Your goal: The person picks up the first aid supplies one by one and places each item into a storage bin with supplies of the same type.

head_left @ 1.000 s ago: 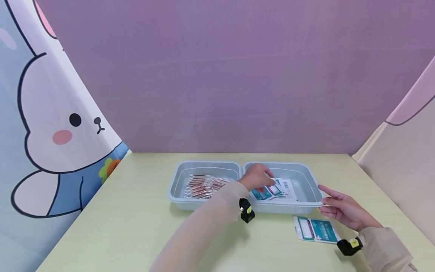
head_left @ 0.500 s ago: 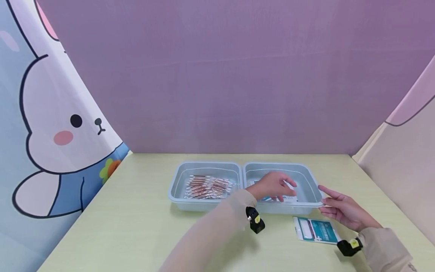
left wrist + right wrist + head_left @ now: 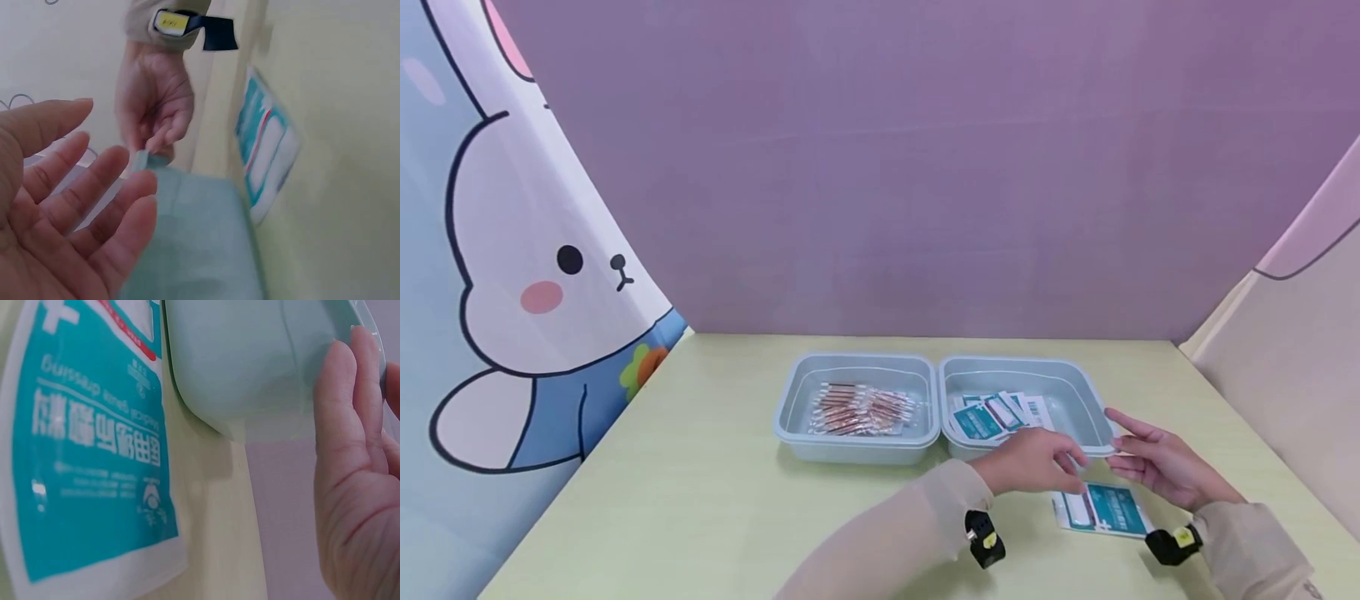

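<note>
My left hand (image 3: pixel 1033 461) hovers over the front edge of the right-hand pale blue plastic tray (image 3: pixel 1078 408), holding nothing. In the left wrist view its fingers (image 3: pixel 103 181) are spread and loosely bent. My right hand (image 3: pixel 1165 467) grips that tray's right rim; in the right wrist view its fingers (image 3: pixel 340 394) lie along the outer wall. Several teal-and-white gauze dressing packets (image 3: pixel 981 421) lie overlapped inside this tray. One more medical gauze dressing packet (image 3: pixel 1116 508) lies flat on the table before the tray, between my two hands and partly behind my left fingertips.
A matching tray (image 3: pixel 865 450) stands close on the left, holding several clear-wrapped brown-and-white swab sticks (image 3: pixel 859 410). Both trays stand on a pale yellow table (image 3: pixel 700 500), with a purple wall panel (image 3: pixel 925 167) behind and a rabbit-print curtain (image 3: pixel 512 250) at left.
My left hand has come out of the right tray toward me and to the right, nearing the packet on the table. The packets in the tray now show. My right hand stays on the rim.
</note>
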A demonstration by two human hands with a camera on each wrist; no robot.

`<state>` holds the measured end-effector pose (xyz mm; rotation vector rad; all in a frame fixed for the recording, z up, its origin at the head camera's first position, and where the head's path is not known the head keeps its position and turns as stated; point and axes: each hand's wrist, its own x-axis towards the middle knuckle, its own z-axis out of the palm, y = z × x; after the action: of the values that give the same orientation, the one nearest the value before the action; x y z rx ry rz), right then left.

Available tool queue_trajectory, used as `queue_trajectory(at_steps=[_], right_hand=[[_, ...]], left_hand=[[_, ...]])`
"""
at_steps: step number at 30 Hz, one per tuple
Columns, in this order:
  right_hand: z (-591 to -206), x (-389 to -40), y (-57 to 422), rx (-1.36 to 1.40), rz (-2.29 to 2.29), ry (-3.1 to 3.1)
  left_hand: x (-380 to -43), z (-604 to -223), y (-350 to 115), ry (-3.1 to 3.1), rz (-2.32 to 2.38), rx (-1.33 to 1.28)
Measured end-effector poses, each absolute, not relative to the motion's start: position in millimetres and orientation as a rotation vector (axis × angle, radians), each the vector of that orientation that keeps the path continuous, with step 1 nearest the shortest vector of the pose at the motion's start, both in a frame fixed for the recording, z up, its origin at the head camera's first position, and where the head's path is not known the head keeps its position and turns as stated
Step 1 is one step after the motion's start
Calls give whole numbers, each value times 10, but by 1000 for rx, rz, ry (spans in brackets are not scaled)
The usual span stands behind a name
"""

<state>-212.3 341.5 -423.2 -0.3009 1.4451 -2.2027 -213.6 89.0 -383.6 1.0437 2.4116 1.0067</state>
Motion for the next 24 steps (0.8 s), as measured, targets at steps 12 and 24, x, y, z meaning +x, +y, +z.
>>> queue_trajectory(at_steps=[12, 24], right_hand=[[-4276, -2117, 3433, -409, -2235, 1354], [-4255, -2104, 3452, -434, -2245, 1326]], left_hand=[[-2133, -4005, 976, 2364, 742, 1159], [-2100, -4140, 1023, 2537, 659, 1198]])
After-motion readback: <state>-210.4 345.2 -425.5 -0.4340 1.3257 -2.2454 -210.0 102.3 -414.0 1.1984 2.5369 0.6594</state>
